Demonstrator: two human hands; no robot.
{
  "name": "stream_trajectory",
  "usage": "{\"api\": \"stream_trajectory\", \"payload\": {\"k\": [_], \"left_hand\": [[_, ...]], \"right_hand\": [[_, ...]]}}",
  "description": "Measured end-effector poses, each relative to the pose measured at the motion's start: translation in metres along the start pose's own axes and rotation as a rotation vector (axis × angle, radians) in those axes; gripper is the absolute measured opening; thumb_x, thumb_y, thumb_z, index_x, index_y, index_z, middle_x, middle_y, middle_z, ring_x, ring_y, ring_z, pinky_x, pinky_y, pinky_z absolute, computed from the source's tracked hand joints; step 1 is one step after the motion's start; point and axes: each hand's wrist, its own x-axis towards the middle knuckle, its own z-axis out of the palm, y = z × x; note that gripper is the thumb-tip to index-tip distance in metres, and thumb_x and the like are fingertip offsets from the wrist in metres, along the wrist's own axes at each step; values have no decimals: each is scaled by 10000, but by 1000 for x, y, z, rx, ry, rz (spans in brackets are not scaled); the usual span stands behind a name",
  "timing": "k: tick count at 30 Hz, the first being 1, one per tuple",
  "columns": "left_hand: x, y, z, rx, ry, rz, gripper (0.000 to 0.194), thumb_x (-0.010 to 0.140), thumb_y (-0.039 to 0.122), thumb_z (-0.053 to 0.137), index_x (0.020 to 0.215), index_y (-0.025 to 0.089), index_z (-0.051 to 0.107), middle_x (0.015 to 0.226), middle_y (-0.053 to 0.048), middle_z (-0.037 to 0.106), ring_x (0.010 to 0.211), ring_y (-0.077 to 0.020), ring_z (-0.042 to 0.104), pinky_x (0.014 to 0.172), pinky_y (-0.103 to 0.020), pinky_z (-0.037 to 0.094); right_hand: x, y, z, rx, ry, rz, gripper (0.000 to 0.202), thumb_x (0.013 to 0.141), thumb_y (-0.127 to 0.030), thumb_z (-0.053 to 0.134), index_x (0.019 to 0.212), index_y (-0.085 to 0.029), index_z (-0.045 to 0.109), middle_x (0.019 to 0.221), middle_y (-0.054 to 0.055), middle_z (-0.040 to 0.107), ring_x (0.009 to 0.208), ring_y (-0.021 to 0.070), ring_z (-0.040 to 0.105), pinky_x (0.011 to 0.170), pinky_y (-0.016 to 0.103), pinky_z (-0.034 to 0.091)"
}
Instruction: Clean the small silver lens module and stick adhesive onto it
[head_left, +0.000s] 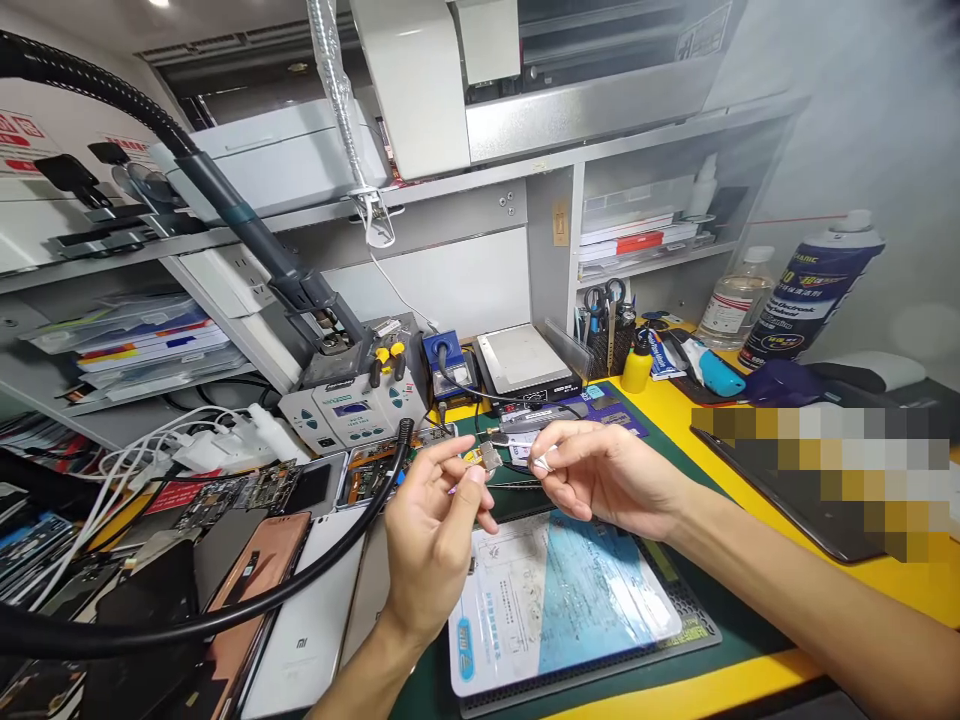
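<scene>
The left hand [431, 525] pinches a small metal part [490, 458] between thumb and fingertips, its other fingers loosely curled; the right hand [604, 470] is closed on a white bit [543, 462], pinched between thumb and forefinger; a narrow gap parts the two hands, both raised above the far edge of the pad [562, 600].

The pad lies askew over a dark plate [701, 630], whose rim shows past its right and near edges; the green mat [739, 600] runs on as a strip right of the plate, up to the yellow table [840, 590]; a dark slab [787, 495] lies across that border. On the left, room is tighter: the black hose [300, 592] curves over the phones [322, 600] and up close beside the left hand; beyond the hands, a pen-like tool [544, 418] lies before the station [356, 400].
</scene>
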Motion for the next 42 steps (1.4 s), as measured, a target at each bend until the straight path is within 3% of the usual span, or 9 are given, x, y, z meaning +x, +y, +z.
{"api": "stream_trajectory", "payload": {"k": [8, 12, 22, 31, 35, 39, 42], "left_hand": [[-1, 2, 5, -16, 11, 20, 334, 858, 339, 687, 1113, 137, 609, 702, 21, 583, 538, -107, 591, 508, -227, 526], [0, 0, 5, -15, 14, 23, 345, 849, 358, 691, 1105, 140, 613, 703, 23, 579, 543, -109, 594, 505, -228, 531], [0, 0, 3, -12, 12, 54, 333, 864, 339, 663, 1120, 134, 604, 714, 12, 583, 573, -117, 597, 501, -226, 537], [-2, 1, 3, -14, 22, 105, 331, 850, 332, 679, 1099, 125, 612, 723, 5, 597, 552, -112, 598, 482, -222, 528], [0, -2, 2, -17, 23, 133, 311, 861, 320, 669, 1097, 127, 605, 710, 17, 597, 509, -101, 588, 475, -224, 523], [0, -3, 1, -13, 29, 156, 296, 870, 308, 657, 1097, 127, 597, 702, 24, 592, 502, -99, 589, 477, -226, 521], [-1, -2, 2, -14, 31, 168, 295, 872, 304, 654, 1097, 123, 594, 691, 26, 588, 501, -99, 584, 477, -227, 523]], "right_hand": [[2, 2, -5, -18, 12, -33, 90, 756, -161, 749, 818, -99, 726, 681, 8, 639, 505, 97, 599, 426, 191, 488], [6, 2, -8, -53, 7, 3, 162, 743, -138, 796, 883, -81, 738, 621, 11, 651, 476, 84, 582, 447, 185, 492], [8, 1, -12, -126, -26, 33, 360, 716, -87, 828, 1066, -77, 740, 703, 36, 701, 598, 108, 657, 573, 209, 544], [8, 6, -9, -151, -40, 56, 364, 640, -82, 861, 983, -91, 740, 718, 29, 705, 579, 109, 649, 580, 224, 543], [8, 8, -9, -168, -27, 36, 243, 636, -82, 852, 852, -82, 740, 670, 34, 696, 574, 114, 652, 583, 217, 546], [9, 10, -13, -177, 7, -2, 325, 642, -45, 823, 948, -124, 744, 692, 32, 712, 590, 132, 669, 581, 233, 555], [11, 10, -16, -199, 15, -14, 307, 653, -34, 811, 949, -95, 754, 686, 49, 712, 559, 131, 661, 576, 240, 558]]}}
